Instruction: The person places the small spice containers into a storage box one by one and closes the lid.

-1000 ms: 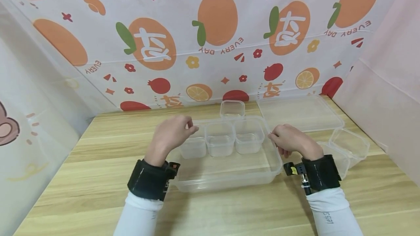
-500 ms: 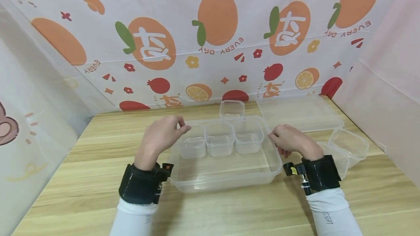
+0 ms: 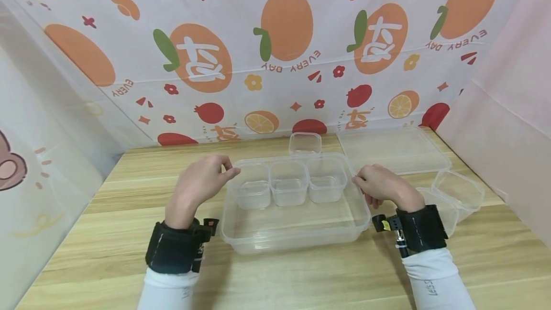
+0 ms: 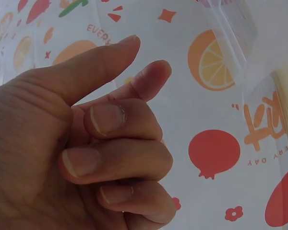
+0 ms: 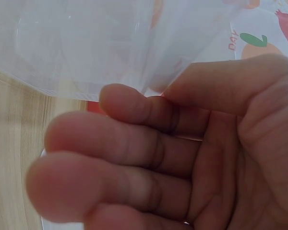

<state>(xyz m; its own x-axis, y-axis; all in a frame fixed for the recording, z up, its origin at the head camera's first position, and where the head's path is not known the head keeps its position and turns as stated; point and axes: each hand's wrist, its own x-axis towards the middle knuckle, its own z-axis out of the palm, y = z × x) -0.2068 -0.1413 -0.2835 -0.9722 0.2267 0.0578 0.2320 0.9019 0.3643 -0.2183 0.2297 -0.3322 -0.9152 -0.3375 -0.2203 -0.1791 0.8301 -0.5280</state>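
A large clear plastic container (image 3: 297,244) stands on the table, with three small clear plastic boxes in a row along its back: the left box (image 3: 254,196), the middle box (image 3: 289,194) and the right box (image 3: 325,192). My right hand (image 3: 385,185) pinches the container's right rim between thumb and index finger; in the right wrist view its wall (image 5: 86,48) rises above the fingers. Beside the back left corner my left hand (image 3: 198,183) hovers, holding nothing. The left wrist view shows its thumb (image 4: 105,62) and index finger apart, the other fingers loosely curled.
Behind the container stands another small box (image 3: 305,144). A flat clear lid (image 3: 393,149) lies at the back right. Two more clear boxes, a farther one (image 3: 458,188) and a nearer one (image 3: 445,216), stand by my right wrist. A fruit-print cloth (image 3: 284,94) hangs behind the table.
My left hand has moved left and slightly toward me, from over the left small box to outside the container's left rim. My right hand stays at the right rim.
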